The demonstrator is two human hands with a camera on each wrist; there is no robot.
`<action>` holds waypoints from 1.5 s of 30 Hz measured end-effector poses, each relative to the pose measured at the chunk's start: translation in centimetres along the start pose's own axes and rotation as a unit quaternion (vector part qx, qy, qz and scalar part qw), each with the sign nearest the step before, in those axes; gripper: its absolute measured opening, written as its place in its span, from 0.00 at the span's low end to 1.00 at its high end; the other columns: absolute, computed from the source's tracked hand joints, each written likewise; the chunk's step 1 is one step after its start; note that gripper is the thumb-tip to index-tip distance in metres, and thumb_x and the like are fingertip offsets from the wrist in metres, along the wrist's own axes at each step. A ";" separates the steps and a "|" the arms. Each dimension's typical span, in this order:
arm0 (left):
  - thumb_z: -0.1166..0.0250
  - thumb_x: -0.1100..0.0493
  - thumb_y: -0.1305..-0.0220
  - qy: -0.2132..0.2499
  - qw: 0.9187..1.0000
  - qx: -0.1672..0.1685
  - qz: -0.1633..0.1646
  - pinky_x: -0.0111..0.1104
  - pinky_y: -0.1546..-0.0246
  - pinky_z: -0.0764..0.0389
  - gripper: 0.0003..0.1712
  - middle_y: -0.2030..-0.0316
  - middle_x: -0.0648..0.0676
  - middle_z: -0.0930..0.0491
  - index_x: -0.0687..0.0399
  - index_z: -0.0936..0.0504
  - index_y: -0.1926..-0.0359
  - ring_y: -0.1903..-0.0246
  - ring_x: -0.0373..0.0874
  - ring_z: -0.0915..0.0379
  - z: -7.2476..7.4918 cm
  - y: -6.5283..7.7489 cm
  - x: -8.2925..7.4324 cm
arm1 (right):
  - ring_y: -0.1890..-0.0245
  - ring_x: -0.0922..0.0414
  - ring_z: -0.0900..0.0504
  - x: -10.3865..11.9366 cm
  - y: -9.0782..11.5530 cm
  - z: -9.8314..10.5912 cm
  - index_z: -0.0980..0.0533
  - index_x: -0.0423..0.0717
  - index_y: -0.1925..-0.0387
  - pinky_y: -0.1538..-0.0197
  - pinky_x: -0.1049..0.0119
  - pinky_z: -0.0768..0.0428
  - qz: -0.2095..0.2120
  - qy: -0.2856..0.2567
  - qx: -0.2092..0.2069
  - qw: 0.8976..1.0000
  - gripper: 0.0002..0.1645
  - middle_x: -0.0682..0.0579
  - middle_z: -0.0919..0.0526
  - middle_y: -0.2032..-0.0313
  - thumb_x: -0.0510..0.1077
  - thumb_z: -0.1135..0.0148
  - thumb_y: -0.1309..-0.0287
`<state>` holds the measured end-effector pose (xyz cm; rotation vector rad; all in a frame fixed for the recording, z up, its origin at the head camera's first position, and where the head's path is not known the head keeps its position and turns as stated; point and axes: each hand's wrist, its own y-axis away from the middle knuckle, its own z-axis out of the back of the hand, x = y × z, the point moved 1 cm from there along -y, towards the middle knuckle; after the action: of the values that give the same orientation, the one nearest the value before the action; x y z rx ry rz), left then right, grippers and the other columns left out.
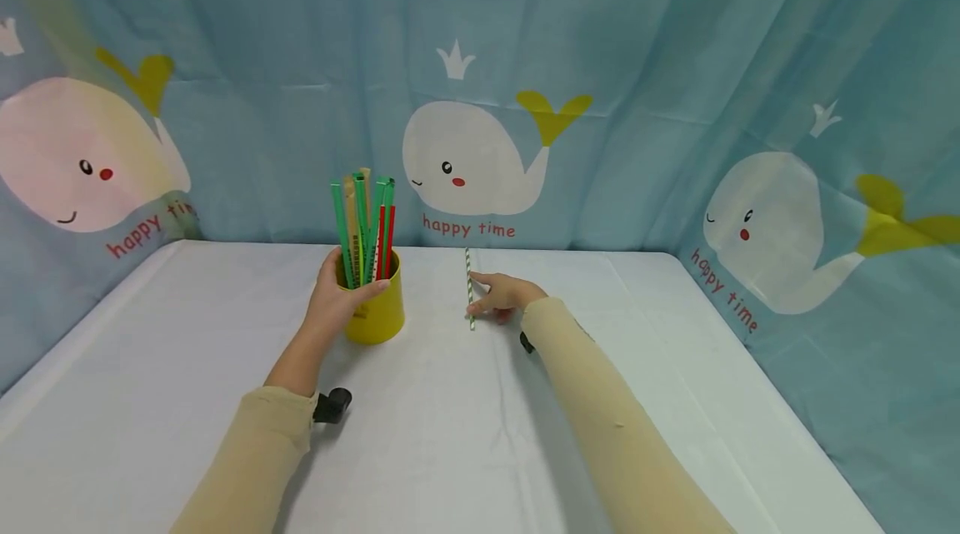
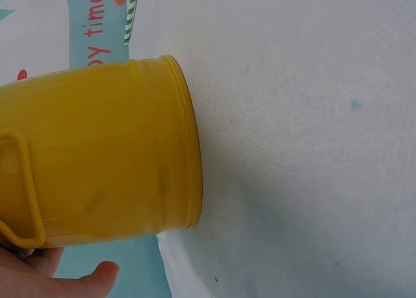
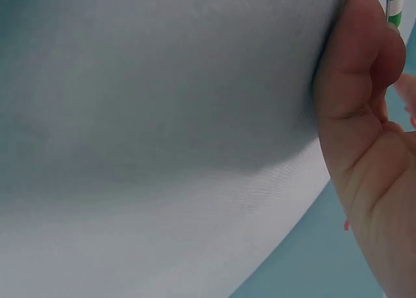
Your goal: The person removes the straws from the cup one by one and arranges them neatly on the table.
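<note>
My left hand grips the yellow cup at eleven o'clock; my right hand, fingertips parted at twelve o'clock's striped straw, seems mid-pickup, needing a pinch.

Left hand round the left side of a yellow cup, thumb across the near side just below the rim; sticks in green, gold and red standing in the cup; right hand, fingertips at a striped straw, apart from the cup; white table beneath; blue curtain behind, printed with whales; both sleeves pale yellow.
</note>
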<state>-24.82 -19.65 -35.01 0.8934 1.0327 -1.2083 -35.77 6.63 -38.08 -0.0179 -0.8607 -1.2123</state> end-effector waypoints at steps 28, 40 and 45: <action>0.31 0.48 0.39 0.001 1.000 -0.014 0.004 0.56 0.31 0.51 0.57 0.26 0.60 0.52 0.49 0.61 0.23 0.30 0.59 0.54 0.1 -0.7 0.0 | 0.40 0.49 0.27 5.8 2.9 0.4 0.52 0.58 0.23 0.42 0.45 0.28 0.107 -0.158 -0.048 0.980 0.48 0.47 0.30 0.34 0.56 0.38 0.36; 0.32 0.49 0.38 0.004 1.000 -0.008 -0.001 0.56 0.31 0.51 0.58 0.25 0.60 0.55 0.50 0.64 0.23 0.29 0.60 0.55 -0.1 -0.3 0.2 | 0.35 0.52 0.31 11.8 0.8 -3.0 0.46 0.50 0.25 0.35 0.53 0.32 0.154 -0.297 -0.119 0.935 0.47 0.48 0.26 0.38 0.51 0.34 0.39; 0.32 0.50 0.38 0.004 1.000 -0.009 -0.007 0.56 0.31 0.50 0.56 0.26 0.60 0.55 0.50 0.63 0.23 0.29 0.60 0.54 -0.2 -0.4 0.4 | 0.36 0.50 0.30 13.4 -0.3 -3.9 0.44 0.47 0.26 0.36 0.55 0.31 0.143 -0.322 -0.154 0.923 0.47 0.44 0.26 0.38 0.48 0.32 0.40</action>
<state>-25.21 -19.63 -35.41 0.8793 1.0562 -1.2054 -32.69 -6.00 -33.02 -0.8115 -1.1744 -1.0574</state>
